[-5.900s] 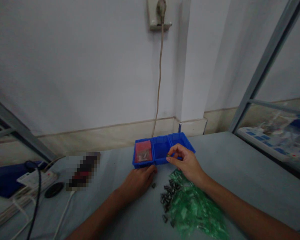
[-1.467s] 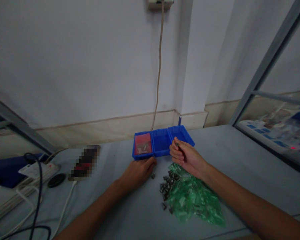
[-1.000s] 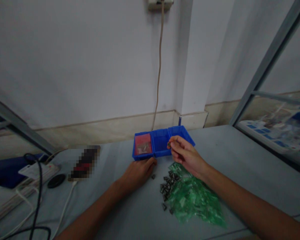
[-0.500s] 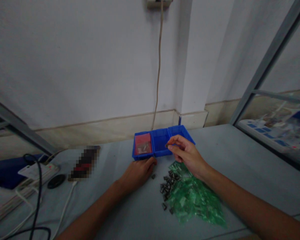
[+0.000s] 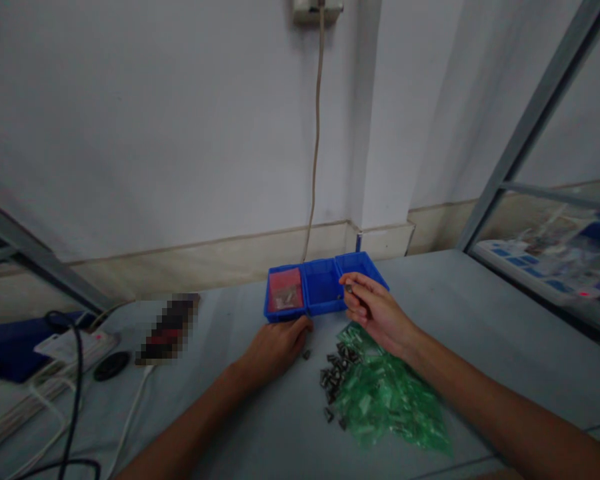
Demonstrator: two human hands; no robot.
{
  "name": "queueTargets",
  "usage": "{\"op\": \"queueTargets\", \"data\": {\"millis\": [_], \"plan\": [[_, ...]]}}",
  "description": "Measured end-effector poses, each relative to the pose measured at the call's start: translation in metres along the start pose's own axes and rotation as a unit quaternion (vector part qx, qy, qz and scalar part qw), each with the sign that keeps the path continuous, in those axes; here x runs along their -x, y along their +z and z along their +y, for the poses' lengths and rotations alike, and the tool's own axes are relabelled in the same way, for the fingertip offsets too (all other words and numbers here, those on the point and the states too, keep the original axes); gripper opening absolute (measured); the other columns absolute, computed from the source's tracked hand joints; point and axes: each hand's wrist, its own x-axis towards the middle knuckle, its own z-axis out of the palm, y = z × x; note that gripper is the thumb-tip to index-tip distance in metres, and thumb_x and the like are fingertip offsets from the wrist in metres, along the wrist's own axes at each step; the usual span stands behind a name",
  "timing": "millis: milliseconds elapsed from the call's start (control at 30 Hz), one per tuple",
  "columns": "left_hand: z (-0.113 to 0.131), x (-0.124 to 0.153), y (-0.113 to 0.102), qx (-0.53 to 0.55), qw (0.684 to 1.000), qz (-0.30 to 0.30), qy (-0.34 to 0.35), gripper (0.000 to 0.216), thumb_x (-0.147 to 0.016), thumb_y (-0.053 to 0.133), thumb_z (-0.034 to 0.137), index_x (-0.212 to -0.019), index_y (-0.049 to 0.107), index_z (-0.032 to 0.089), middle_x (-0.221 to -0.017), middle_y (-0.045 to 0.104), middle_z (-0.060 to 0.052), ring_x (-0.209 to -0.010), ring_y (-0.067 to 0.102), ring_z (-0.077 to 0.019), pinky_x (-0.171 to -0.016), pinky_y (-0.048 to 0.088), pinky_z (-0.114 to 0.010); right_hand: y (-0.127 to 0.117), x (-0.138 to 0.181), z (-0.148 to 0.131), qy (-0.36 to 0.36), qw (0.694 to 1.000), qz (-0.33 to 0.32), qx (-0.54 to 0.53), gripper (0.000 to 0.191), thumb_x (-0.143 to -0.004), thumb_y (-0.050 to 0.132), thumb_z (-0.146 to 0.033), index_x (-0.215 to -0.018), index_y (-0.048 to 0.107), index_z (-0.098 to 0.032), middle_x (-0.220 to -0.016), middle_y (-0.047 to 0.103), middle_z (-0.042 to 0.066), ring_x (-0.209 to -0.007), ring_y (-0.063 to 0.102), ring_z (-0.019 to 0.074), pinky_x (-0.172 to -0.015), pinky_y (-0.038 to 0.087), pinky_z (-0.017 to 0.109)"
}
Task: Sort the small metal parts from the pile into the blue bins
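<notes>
My right hand (image 5: 373,307) is raised over the front of the blue divided bin (image 5: 325,307), thumb and index finger pinching a small dark metal part (image 5: 349,288). My left hand (image 5: 280,343) rests on the table against the bin's front left edge. Its fingers are curled in, and whatever they might hold is hidden. One loose metal part (image 5: 307,355) lies just right of it. Below my right hand, a pile of dark metal parts (image 5: 336,370) spills beside a crumpled green plastic bag (image 5: 395,403). In the bin's left compartment sits a red packet (image 5: 286,287).
At left on the grey table (image 5: 205,413) are a pixelated phone-like object (image 5: 169,330), a black round disc (image 5: 111,366), a power strip (image 5: 10,423) and loose cables. A wall with a hanging cord (image 5: 317,133) stands behind. Metal frames rise on both sides.
My right hand has turned and shifted slightly right, and the pinched part now shows at the fingertips. A small speck appears in the middle compartment beside the fingers. My left hand stays put.
</notes>
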Motion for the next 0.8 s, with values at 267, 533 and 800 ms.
{"op": "queueTargets", "data": {"millis": [267, 533, 800], "plan": [[-0.0001, 0.0006, -0.0012, 0.005, 1.0, 0.007, 0.008, 0.02, -0.106, 0.04, 0.025, -0.116, 0.057, 0.023, -0.099, 0.074, -0.004, -0.083, 0.07, -0.0189, -0.071, 0.051, -0.026, 0.0024, 0.0006, -0.0007, 0.008, 1.0, 0.003, -0.003, 0.023, -0.083, 0.08, -0.033, -0.096, 0.069, -0.018, -0.066, 0.05, -0.005, -0.045, 0.027, 0.0039, -0.04, 0.021, 0.018], [0.0022, 0.0001, -0.0036, 0.0, 1.0, 0.0, -0.002, 0.02, -0.105, 0.04, 0.025, -0.116, 0.058, 0.023, -0.099, 0.074, -0.004, -0.083, 0.071, -0.0198, -0.07, 0.052, -0.027, 0.0031, 0.0009, -0.0008, -0.017, 0.999, 0.014, 0.045, 0.024, -0.082, 0.079, -0.034, -0.1, 0.071, -0.02, -0.084, 0.065, 0.002, -0.048, 0.036, 0.0041, -0.041, 0.022, 0.019], [0.0014, -0.0002, -0.0028, 0.001, 1.0, 0.001, 0.006, 0.021, -0.105, 0.041, 0.024, -0.117, 0.058, 0.023, -0.099, 0.074, -0.005, -0.083, 0.071, -0.0206, -0.072, 0.053, -0.028, 0.0048, 0.0028, 0.001, -0.039, 0.996, 0.003, 0.081, 0.027, -0.077, 0.082, -0.024, -0.102, 0.071, -0.022, -0.094, 0.061, 0.0, -0.049, 0.033, 0.0028, -0.041, 0.021, 0.021]]}}
